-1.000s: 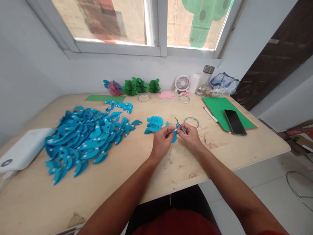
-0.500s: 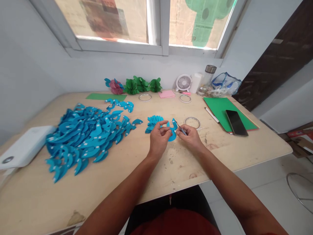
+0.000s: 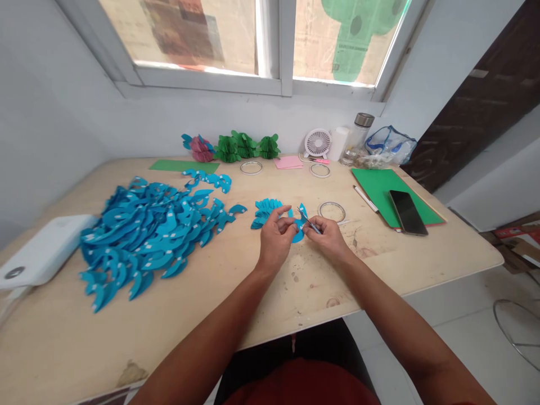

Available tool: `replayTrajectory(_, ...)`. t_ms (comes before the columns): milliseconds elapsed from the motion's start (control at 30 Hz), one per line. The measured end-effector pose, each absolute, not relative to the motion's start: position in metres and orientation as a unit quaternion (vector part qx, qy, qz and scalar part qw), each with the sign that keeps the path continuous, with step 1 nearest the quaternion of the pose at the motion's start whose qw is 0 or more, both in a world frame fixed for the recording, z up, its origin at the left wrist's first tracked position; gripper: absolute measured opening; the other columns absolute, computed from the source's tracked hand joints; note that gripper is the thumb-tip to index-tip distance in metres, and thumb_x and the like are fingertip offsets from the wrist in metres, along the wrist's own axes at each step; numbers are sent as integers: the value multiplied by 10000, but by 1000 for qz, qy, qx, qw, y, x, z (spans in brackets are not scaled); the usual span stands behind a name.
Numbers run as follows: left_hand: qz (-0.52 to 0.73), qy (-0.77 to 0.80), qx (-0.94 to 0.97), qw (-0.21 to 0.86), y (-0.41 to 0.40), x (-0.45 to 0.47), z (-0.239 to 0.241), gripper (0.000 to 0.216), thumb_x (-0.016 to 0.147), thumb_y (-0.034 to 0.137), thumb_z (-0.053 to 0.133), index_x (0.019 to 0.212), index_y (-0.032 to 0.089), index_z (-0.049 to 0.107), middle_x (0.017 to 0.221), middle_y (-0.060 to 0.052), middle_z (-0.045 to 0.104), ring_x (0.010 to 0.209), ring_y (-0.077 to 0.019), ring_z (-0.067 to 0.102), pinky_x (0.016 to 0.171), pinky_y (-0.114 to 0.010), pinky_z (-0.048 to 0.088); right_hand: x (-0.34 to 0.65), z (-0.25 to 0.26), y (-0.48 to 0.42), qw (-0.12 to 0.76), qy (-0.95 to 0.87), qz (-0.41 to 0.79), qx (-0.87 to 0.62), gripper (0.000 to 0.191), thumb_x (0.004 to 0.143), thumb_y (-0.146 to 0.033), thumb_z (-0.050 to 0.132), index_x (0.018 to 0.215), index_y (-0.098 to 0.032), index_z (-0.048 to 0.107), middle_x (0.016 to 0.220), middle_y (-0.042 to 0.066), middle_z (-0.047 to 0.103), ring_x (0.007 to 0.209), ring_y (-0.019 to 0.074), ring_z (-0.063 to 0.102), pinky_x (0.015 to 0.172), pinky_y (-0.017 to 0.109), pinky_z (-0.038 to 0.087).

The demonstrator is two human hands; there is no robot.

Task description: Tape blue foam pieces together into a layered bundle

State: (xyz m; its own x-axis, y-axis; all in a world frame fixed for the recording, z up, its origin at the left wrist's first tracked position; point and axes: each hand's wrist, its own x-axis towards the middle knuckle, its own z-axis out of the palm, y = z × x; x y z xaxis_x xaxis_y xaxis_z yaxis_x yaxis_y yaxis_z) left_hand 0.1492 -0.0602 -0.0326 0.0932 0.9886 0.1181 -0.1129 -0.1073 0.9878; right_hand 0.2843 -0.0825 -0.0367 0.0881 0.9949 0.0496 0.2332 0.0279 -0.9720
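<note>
My left hand [image 3: 276,236] pinches a curved blue paper piece [image 3: 298,236] between thumb and fingers, just above the table. In my right hand [image 3: 327,236] is a pair of slim tweezers [image 3: 313,226], their tips pointing up and left against the piece's right arm. The fingers hide part of the paper. Just behind my left hand lies a pleated blue paper stack [image 3: 266,211]. Farther left, a large heap of blue paper pieces [image 3: 147,225] with small white squares on them spreads over the table.
A white box-shaped device [image 3: 46,247] stands at the left. Tape rolls [image 3: 332,212], a marker [image 3: 365,198], and a phone [image 3: 407,212] on green sheets [image 3: 379,185] lie to the right. Along the wall are green paper ornaments [image 3: 246,145], a small fan [image 3: 318,143] and a bottle [image 3: 356,138].
The tweezers have shifted slightly, their tips now farther left across the blue piece's right arm. My left hand keeps its pinch almost unmoved. The view has shifted a little.
</note>
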Motion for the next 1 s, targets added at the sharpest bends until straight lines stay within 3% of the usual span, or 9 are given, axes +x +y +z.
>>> replayTrajectory(1000, 525, 422, 527, 518, -62, 150, -33, 414, 658, 148, 615, 1067, 156, 553, 786, -27, 664, 741, -138, 635, 691, -247, 501, 284, -38, -82, 463, -548, 390, -578, 129, 684, -282, 576, 694, -154, 588, 546, -36, 508, 494, 83, 398, 473, 213, 286)
